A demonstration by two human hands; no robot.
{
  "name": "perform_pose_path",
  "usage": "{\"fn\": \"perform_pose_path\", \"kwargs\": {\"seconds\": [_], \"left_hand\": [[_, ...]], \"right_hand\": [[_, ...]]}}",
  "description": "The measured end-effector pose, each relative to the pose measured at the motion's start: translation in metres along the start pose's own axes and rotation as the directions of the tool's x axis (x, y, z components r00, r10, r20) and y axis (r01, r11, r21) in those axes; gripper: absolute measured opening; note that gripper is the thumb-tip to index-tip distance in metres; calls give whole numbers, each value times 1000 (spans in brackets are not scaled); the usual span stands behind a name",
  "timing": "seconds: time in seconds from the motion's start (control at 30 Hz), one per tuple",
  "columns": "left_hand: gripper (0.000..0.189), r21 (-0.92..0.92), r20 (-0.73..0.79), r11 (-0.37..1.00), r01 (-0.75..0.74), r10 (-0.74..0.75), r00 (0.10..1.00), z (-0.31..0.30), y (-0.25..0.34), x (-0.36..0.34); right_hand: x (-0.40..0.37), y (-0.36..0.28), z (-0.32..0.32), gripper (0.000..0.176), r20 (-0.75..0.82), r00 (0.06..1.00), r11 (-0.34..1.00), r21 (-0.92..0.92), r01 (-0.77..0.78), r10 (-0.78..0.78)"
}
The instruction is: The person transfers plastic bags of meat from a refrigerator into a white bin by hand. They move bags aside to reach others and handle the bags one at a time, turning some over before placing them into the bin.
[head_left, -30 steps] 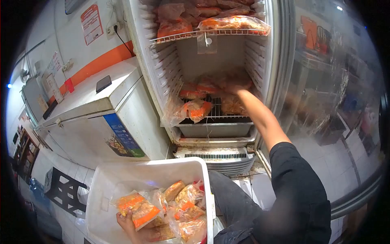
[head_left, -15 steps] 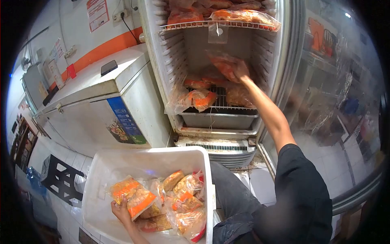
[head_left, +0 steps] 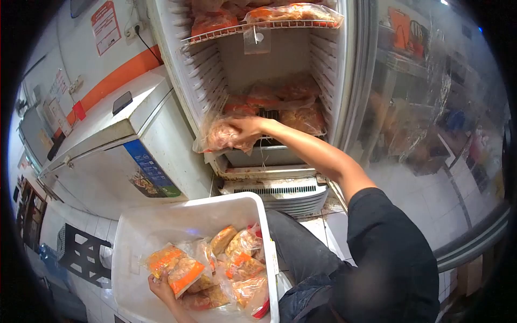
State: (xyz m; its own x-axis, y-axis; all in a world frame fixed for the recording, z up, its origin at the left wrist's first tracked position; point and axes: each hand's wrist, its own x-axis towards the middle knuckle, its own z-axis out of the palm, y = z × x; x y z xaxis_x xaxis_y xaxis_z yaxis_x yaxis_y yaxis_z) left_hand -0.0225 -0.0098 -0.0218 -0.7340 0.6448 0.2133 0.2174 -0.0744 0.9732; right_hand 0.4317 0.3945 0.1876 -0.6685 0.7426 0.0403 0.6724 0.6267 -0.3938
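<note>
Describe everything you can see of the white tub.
The white tub looks like plastic: open-topped, with rounded corners, a thick rim and scuffed inner walls. It stands in front of the open upright cabinet, its near edge cut off by the frame. Clear bags with orange bands are heaped inside, mostly towards the right; the left hand reaches in and touches one. A trousered leg is beside it; contact is unclear.
</note>
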Motion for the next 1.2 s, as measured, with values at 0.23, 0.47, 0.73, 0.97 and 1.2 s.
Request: {"fn": "perform_pose_path", "kwargs": {"seconds": [0.23, 0.47, 0.73, 0.97, 1.2], "left_hand": [[31, -89, 9, 996, 23, -23, 1000, 5, 3, -2], [31, -74, -53, 996, 46, -50, 997, 0, 6, -9], [31, -17, -102, 999, 37, -38, 994, -7, 11, -5], [31, -45, -137, 997, 63, -69, 988, -5, 19, -1], [31, -127, -124, 991, 49, -65, 990, -3, 32, -8]], "right_hand": [[15, 34, 26, 85, -259, 962, 978, -163, -126, 81], [97, 107, 29, 54, -568, 812, 939, -188, -287, 135], [-12, 107, -26, 45, -251, 960, 984, -90, -154, 127], [-65, 179, -26, 40, -686, 640, 808, -129, -575, 345], [-95, 202, -34, 37, -888, 323, 923, 227, -311, 327]]}}
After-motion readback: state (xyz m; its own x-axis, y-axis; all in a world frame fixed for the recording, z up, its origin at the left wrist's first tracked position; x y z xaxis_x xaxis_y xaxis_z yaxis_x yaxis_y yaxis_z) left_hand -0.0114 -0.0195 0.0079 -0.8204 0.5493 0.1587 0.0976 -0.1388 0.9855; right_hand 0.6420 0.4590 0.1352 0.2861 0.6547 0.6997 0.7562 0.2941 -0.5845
